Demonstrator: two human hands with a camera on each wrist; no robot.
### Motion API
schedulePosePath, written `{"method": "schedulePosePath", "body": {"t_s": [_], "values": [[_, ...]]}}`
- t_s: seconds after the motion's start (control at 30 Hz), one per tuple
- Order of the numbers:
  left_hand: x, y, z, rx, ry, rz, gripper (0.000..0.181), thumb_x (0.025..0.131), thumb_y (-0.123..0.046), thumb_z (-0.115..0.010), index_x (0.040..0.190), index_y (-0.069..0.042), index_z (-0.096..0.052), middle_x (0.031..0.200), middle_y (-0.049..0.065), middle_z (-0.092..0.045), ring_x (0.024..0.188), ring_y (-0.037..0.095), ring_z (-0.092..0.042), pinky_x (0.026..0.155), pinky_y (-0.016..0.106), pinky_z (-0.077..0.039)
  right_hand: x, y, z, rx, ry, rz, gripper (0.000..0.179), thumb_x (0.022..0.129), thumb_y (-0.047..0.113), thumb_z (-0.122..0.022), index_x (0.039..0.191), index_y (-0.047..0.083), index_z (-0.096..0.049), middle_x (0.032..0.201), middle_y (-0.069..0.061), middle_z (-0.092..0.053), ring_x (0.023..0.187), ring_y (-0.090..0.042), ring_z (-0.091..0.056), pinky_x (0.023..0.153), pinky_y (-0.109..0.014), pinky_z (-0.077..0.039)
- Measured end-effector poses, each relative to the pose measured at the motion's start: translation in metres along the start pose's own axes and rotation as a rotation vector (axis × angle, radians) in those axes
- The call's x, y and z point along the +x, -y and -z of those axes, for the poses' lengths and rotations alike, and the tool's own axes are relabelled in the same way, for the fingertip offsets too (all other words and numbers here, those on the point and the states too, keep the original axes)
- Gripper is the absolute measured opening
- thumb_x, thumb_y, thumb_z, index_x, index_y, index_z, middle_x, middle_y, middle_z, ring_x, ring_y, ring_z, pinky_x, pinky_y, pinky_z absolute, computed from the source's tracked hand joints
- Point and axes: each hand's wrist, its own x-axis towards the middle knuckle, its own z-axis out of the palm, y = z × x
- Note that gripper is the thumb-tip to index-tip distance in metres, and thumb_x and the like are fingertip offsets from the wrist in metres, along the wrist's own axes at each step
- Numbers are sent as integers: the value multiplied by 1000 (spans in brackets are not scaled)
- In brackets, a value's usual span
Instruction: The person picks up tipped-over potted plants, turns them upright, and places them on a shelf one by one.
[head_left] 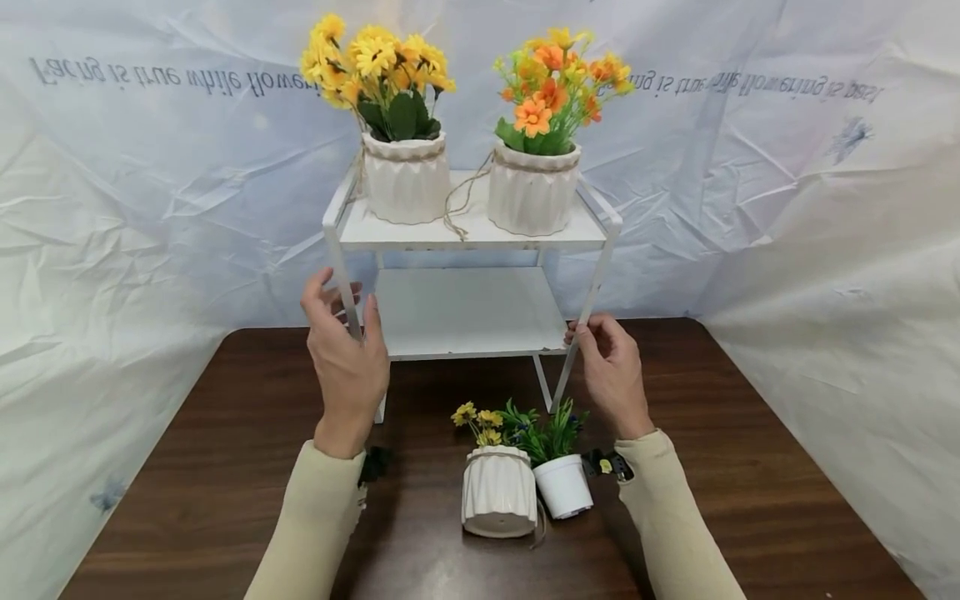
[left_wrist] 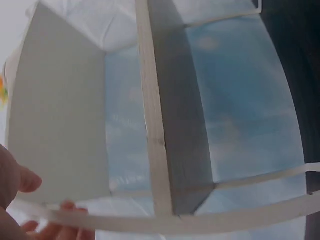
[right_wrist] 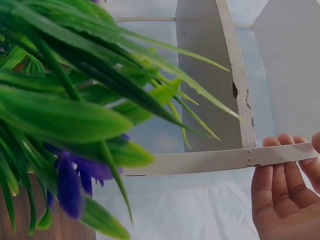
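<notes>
A white two-tier shelf (head_left: pixel 465 346) stands on the table. At its left front leg is my left hand (head_left: pixel 345 358), the thumb apart and the fingertips behind the leg; the left wrist view shows a gap between thumb (left_wrist: pixel 30 181) and leg. My right hand (head_left: pixel 617 375) grips the right front leg, its fingers (right_wrist: pixel 280 187) curled behind it in the right wrist view. Two white ribbed pots hold artificial flowers on the top tier: yellow flowers (head_left: pixel 375 58) in the left pot (head_left: pixel 405 183), orange and yellow flowers (head_left: pixel 534 115) in the right pot (head_left: pixel 532 193).
On the table (head_left: pixel 225 483), in front of the shelf, lie a ribbed white pot (head_left: pixel 498 492) with yellow flowers and a smaller smooth pot (head_left: pixel 564 487) with green leaves, both tipped away from me. Printed fabric (head_left: pixel 187 167) hangs behind and at both sides.
</notes>
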Motion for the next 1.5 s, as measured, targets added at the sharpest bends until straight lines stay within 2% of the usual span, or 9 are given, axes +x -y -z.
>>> {"method": "schedulePosePath", "body": {"t_s": [0.13,0.23,0.43,0.6,0.73,0.83,0.97,1.23,1.5], "values": [[5,11,13,-37,60,33,30,104,-23,-60,124,0,-62,107,16,-68,93,25,-66,77,22,-50,-1,0,-2,8,6,1,34,108,28,-52,119,-2,-64,110,-17,-70,100,-12,-67,88,-22,-52],[8,16,22,-70,102,34,24,103,-20,-61,116,-1,-68,100,16,-69,88,19,-66,73,13,-49,-1,-1,-3,20,19,7,35,108,28,-52,120,-3,-63,110,-19,-70,100,-13,-68,91,-25,-53],[15,21,32,-160,248,123,21,102,-21,-64,115,-7,-72,95,18,-70,81,19,-68,66,19,-51,0,-1,-2,26,-8,22,31,108,25,-53,119,-1,-64,107,-19,-70,100,-14,-68,93,-28,-52],[21,26,39,-198,331,196,22,102,-20,-64,120,-10,-73,96,14,-70,88,23,-69,74,22,-54,2,0,-3,20,2,29,31,108,26,-53,121,0,-64,109,-18,-70,103,-16,-67,94,-27,-52],[23,30,46,-198,406,234,27,101,-19,-64,127,-12,-72,97,3,-72,92,20,-69,82,23,-54,1,0,-4,37,3,32,28,107,24,-54,121,2,-65,110,-18,-70,103,-17,-68,94,-29,-52],[24,32,49,-159,451,241,28,101,-23,-65,126,-12,-72,101,6,-74,94,15,-69,82,22,-53,-1,-1,-4,46,-5,33,27,107,24,-54,122,5,-65,110,-17,-70,103,-18,-68,94,-28,-52],[26,34,50,-127,480,255,26,100,-24,-68,118,-7,-73,107,17,-75,95,12,-67,81,25,-53,-4,3,0,17,-2,21,27,107,26,-54,125,7,-64,112,-16,-70,106,-21,-67,93,-25,-50],[25,36,54,-103,510,278,25,98,-23,-69,113,-4,-73,114,14,-75,97,7,-69,81,24,-55,-10,11,0,-61,0,-9,27,107,24,-54,126,6,-62,116,-16,-69,106,-29,-67,86,-26,-51],[26,32,54,-86,533,226,24,99,-18,-69,118,-4,-71,109,18,-74,97,11,-69,80,18,-53,-16,19,-1,-224,-2,-77,32,106,27,-55,135,14,-58,124,-9,-65,110,-28,-64,88,-44,-51]]}}
